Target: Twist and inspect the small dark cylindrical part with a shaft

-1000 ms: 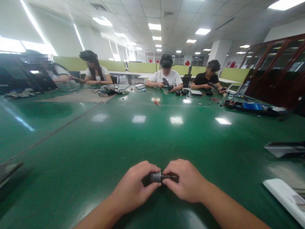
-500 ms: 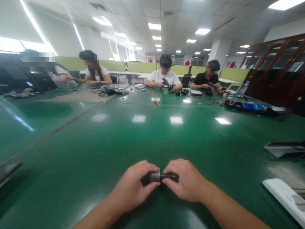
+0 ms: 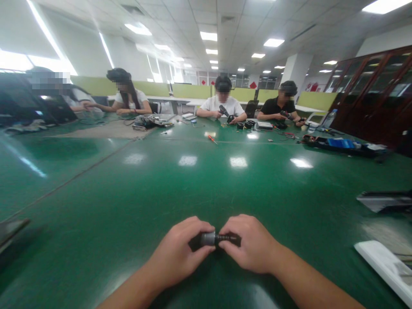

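Low in the middle of the head view, a dark cylindrical part with a wider grey section [image 3: 208, 239] and a thin ribbed black shaft [image 3: 223, 237] lies level between my hands, just over the green table. My left hand [image 3: 182, 244] is closed round the wider grey end, thumb below and fingers above. From the other side, my right hand [image 3: 249, 243] pinches the thin ribbed shaft between thumb and fingers. Both outer ends of the part are partly hidden inside my hands, and its exact kind cannot be made out.
The green table [image 3: 180, 189] stretches ahead. A white power strip [image 3: 383, 266] and a dark grey object [image 3: 386, 201] sit at right. Farther off lie an orange screwdriver [image 3: 211, 138] and a tray of parts [image 3: 344, 145]. Several people work along the far side.
My left hand and the cylindrical part have shifted very slightly left. My right hand keeps its pinch on the shaft, almost unmoved.
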Motion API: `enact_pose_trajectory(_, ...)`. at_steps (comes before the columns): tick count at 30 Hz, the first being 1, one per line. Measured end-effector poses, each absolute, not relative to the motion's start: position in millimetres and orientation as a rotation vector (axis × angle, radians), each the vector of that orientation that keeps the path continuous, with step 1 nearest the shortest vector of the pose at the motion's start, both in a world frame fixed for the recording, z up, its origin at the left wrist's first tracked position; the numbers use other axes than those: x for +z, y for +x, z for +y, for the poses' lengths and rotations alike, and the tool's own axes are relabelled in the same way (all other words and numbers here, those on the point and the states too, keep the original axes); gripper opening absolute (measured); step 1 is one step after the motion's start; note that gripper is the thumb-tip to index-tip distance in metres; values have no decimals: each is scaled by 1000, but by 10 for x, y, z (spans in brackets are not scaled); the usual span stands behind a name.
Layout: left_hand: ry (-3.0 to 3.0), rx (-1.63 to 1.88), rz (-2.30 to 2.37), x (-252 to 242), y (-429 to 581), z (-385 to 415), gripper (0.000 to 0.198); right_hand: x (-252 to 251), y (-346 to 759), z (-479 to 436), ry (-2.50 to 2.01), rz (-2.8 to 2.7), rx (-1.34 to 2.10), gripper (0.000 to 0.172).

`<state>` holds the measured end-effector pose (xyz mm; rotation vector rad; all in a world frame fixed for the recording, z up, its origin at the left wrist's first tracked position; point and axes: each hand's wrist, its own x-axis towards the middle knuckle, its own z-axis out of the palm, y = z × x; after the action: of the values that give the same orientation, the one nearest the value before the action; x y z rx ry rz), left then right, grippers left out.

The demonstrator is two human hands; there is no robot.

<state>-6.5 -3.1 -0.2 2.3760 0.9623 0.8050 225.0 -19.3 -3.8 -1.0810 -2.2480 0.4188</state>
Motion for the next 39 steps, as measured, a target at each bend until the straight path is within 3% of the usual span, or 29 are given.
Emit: enact_pose_trajectory(39, 2420, 821, 945, 18, -87, -8, 21, -31, 2288, -193, -1091, -2264, 414, 8)
